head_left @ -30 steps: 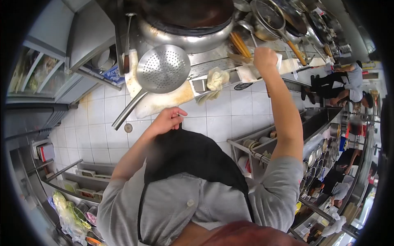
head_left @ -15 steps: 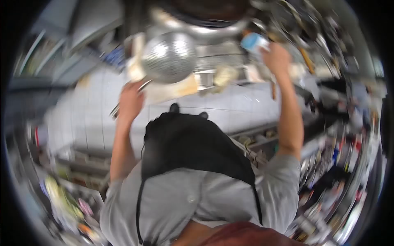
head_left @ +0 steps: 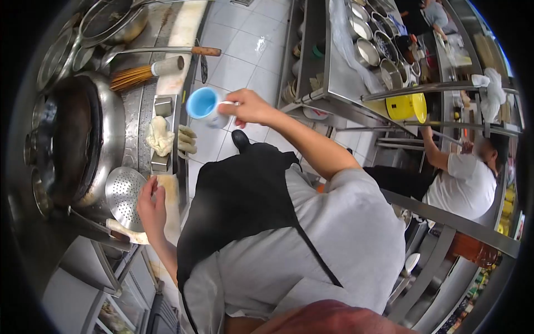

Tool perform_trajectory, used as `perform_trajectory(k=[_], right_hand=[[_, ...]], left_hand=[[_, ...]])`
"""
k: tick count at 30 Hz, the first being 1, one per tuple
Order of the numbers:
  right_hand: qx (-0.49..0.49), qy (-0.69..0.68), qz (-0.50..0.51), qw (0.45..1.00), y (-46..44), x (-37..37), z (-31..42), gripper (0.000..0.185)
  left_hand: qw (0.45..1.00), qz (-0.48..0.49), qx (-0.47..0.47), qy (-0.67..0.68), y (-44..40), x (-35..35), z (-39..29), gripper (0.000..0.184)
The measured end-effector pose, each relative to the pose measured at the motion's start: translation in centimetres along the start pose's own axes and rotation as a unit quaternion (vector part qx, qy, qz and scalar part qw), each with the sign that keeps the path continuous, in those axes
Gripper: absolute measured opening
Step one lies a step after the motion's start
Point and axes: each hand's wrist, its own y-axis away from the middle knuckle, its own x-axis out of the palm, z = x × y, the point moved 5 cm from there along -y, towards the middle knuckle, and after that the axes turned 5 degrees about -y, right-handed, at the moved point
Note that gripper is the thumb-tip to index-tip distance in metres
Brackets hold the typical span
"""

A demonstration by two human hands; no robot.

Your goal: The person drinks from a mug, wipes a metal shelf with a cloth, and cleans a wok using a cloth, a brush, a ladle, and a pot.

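Note:
My right hand (head_left: 248, 107) is closed round the handle of a mug (head_left: 207, 106) with a light blue inside, held over the tiled floor beside the stove. My left hand (head_left: 151, 207) has its fingers apart at the counter edge, next to a perforated strainer (head_left: 125, 195). Nothing shows in its grip. A crumpled pale cloth (head_left: 159, 136) lies on the counter between the hands. Above it are a bamboo brush (head_left: 146, 73) and a ladle with a wooden handle (head_left: 206, 51).
A large dark wok (head_left: 67, 139) sits on the stove at left. Metal pots (head_left: 367, 52) stand on a steel table at upper right, with a yellow container (head_left: 406, 107) at its edge. A person in a white shirt (head_left: 463, 186) is at right.
The view has turned toward the right. The mug, first visible half a second ago, is now held out over the floor. My left hand has opened beside the strainer.

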Motion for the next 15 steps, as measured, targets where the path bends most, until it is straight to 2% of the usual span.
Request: perform_trajectory(k=[2,6,8,12,15], right_hand=[[0.047,-0.020,-0.078,0.996,1.0,-3.2,-4.1,0.032],[0.100,-0.152,-0.237,0.954,2.7,-8.2,-10.6,0.037],[0.109,-0.246,-0.308,0.913,2.4,-10.5,-13.5,0.030],[0.111,-0.318,-0.452,0.826,-1.9,-16.5,-18.6,0.025],[0.133,-0.398,-0.520,0.744,-7.4,-22.7,-23.3,0.025]], left_hand=[[0.996,0.058,0.053,-0.042,-2.2,1.0,-2.2,0.028],[0.984,0.129,0.124,0.020,-5.2,4.4,-6.3,0.028],[0.973,0.167,0.154,0.040,-6.3,6.8,-7.8,0.028],[0.957,0.222,0.180,0.055,-8.1,11.5,-9.6,0.029],[0.956,0.255,0.137,0.057,-9.9,15.1,-8.6,0.031]])
